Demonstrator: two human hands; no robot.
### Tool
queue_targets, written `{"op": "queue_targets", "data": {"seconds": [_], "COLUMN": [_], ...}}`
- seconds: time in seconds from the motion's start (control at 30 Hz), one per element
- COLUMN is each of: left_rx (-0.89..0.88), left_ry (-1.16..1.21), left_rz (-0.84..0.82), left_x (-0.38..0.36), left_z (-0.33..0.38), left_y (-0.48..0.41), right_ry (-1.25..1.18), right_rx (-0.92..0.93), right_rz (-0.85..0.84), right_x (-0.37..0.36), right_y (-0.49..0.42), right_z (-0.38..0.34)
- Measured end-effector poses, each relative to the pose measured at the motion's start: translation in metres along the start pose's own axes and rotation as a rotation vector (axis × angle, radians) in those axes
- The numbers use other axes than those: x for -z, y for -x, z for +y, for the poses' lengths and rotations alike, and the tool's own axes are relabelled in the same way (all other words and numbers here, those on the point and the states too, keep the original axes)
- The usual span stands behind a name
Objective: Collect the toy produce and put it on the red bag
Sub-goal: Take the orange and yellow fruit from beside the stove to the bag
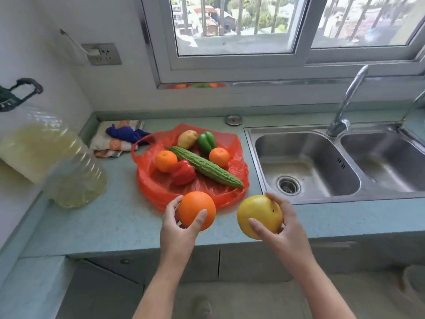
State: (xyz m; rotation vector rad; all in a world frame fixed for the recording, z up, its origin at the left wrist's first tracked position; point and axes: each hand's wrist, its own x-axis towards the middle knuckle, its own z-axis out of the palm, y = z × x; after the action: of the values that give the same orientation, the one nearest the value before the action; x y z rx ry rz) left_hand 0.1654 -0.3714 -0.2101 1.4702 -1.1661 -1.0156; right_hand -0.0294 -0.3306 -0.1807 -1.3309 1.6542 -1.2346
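A red plastic bag [207, 188] lies flat on the blue-green counter. On it rest a long green bitter gourd [207, 168], a red pepper [182, 172], a green pepper [207, 141], a potato [187, 139] and two small oranges [165, 160] [219, 157]. My left hand [176, 229] grips a large orange [195, 209] just above the bag's near edge. My right hand [281, 229] grips a yellow round fruit [257, 215] over the counter, to the right of the bag.
A double steel sink [308, 166] with a tap [345, 104] takes up the right side. A big bottle of yellowish liquid [57, 157] stands at the left. Folded cloths [119, 140] lie behind the bag. The counter's front edge [230, 245] runs below my hands.
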Motion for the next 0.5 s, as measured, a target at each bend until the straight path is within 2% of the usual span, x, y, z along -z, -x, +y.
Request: {"op": "queue_targets", "data": {"seconds": [0.17, 0.3, 0.5], "left_rx": [-0.06, -0.138, -0.202], "left_ry": [-0.124, -0.22, -0.345], "left_rz": [-0.033, -0.105, -0.101], "left_x": [-0.005, -0.018, -0.038], "left_z": [-0.011, -0.021, -0.04], "left_y": [-0.078, -0.116, -0.148], "right_ry": [0.095, 0.107, 0.154], "right_rx": [0.075, 0.034, -0.018], "right_rz": [-0.055, -0.055, -0.068], "right_x": [-0.054, -0.068, -0.08], "right_y": [-0.071, -0.095, -0.128], "right_z": [-0.011, 0.003, 0.021]}}
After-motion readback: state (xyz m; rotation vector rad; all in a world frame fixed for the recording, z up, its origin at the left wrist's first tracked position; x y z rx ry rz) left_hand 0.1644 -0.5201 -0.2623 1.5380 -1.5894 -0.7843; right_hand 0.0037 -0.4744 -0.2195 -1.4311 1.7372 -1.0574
